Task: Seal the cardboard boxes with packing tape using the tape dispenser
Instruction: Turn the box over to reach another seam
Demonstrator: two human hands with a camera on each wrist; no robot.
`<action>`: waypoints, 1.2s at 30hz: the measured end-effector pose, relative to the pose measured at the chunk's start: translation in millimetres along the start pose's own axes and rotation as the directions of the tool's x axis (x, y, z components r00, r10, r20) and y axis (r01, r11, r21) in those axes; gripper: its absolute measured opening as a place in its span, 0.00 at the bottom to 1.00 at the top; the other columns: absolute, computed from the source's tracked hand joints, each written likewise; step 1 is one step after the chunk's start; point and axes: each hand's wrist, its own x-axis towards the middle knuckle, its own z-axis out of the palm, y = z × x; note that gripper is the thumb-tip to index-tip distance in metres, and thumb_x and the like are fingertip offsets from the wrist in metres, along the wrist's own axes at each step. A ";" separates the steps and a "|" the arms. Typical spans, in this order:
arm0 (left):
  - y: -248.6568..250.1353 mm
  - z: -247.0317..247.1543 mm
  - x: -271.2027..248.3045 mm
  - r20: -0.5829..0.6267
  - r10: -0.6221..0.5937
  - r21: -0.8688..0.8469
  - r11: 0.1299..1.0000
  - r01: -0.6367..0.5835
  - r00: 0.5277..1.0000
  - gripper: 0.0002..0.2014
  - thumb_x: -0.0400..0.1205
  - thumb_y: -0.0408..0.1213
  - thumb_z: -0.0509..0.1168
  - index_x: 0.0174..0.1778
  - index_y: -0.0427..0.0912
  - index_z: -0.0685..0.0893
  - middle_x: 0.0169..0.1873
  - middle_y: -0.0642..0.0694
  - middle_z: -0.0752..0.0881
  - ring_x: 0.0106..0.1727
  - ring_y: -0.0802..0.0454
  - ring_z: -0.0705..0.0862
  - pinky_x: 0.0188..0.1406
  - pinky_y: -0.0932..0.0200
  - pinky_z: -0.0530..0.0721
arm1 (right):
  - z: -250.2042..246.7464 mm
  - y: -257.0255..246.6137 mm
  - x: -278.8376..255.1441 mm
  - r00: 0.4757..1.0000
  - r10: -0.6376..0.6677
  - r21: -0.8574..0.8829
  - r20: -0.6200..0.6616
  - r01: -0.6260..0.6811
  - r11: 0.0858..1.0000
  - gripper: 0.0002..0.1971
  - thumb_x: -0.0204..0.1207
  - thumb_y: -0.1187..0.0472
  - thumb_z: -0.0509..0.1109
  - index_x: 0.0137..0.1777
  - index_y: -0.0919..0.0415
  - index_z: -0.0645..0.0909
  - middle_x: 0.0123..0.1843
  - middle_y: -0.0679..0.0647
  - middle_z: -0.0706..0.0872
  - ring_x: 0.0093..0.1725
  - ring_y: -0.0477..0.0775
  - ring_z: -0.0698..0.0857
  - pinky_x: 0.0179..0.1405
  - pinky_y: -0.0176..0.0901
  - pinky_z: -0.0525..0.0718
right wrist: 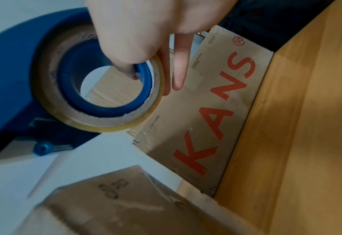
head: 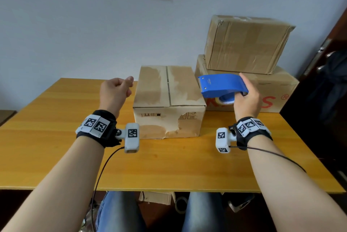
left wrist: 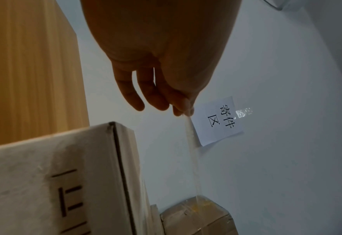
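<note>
A closed cardboard box [head: 169, 100] stands mid-table, a dark seam running between its top flaps. My right hand [head: 246, 98] grips the blue tape dispenser [head: 221, 85] just above the box's right edge, cutter end pointing left. In the right wrist view a finger hooks into the core of the tape roll [right wrist: 97, 124]. My left hand [head: 116, 91] hovers left of the box, thumb and forefinger pinched. In the left wrist view those fingertips [left wrist: 184, 111] pinch the end of a clear tape strip [left wrist: 192, 151] that stretches away across the box [left wrist: 55, 174].
Two more cardboard boxes are stacked at the back right: a large one with red KANS lettering [head: 272, 92] and a taped one [head: 246, 44] on top. A dark door [head: 323, 62] stands on the right. The wooden table [head: 169, 166] has bare surface in front of the box.
</note>
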 end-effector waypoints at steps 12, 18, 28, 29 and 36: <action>-16.7 -15.6 -0.9 -0.037 0.003 -0.018 1.000 -0.004 0.999 0.16 0.85 0.49 0.68 0.34 0.44 0.86 0.27 0.46 0.82 0.39 0.47 0.83 0.51 0.47 0.85 | -24.0 24.6 5.8 0.986 0.138 0.110 -0.095 -0.128 0.986 0.31 0.77 0.76 0.65 0.75 0.47 0.81 0.67 0.41 0.85 0.67 0.42 0.82 0.53 0.15 0.73; -38.8 -21.1 -16.2 -0.011 0.070 -0.078 0.994 -0.071 0.997 0.17 0.80 0.55 0.71 0.30 0.49 0.87 0.28 0.49 0.88 0.38 0.46 0.84 0.58 0.34 0.87 | -25.8 37.1 -8.8 0.952 0.256 0.257 -0.170 -0.208 0.944 0.32 0.75 0.77 0.64 0.72 0.44 0.84 0.63 0.42 0.84 0.63 0.39 0.83 0.55 0.18 0.79; -64.5 -13.4 -34.2 -0.042 0.071 -0.109 0.991 -0.076 0.997 0.13 0.84 0.46 0.71 0.36 0.45 0.89 0.22 0.54 0.85 0.31 0.61 0.84 0.49 0.54 0.86 | -25.3 43.1 -31.9 0.919 0.336 0.337 -0.205 -0.256 0.906 0.31 0.76 0.80 0.65 0.73 0.49 0.84 0.61 0.37 0.85 0.56 0.24 0.83 0.53 0.22 0.81; -65.9 -13.2 -33.9 -0.045 0.071 -0.114 0.991 -0.075 0.997 0.12 0.84 0.46 0.71 0.36 0.45 0.89 0.22 0.54 0.84 0.30 0.61 0.83 0.47 0.56 0.85 | -25.1 43.3 -31.7 0.920 0.331 0.334 -0.209 -0.251 0.909 0.31 0.76 0.80 0.65 0.73 0.49 0.84 0.61 0.38 0.85 0.57 0.27 0.84 0.54 0.23 0.81; -78.1 -10.2 -36.0 -0.070 0.013 -0.135 0.991 -0.023 0.997 0.11 0.83 0.45 0.72 0.37 0.45 0.89 0.22 0.53 0.85 0.30 0.58 0.82 0.43 0.52 0.86 | -18.3 39.6 -25.8 0.921 0.323 0.342 -0.217 -0.238 0.909 0.32 0.76 0.79 0.66 0.72 0.47 0.84 0.60 0.39 0.85 0.61 0.39 0.85 0.54 0.25 0.83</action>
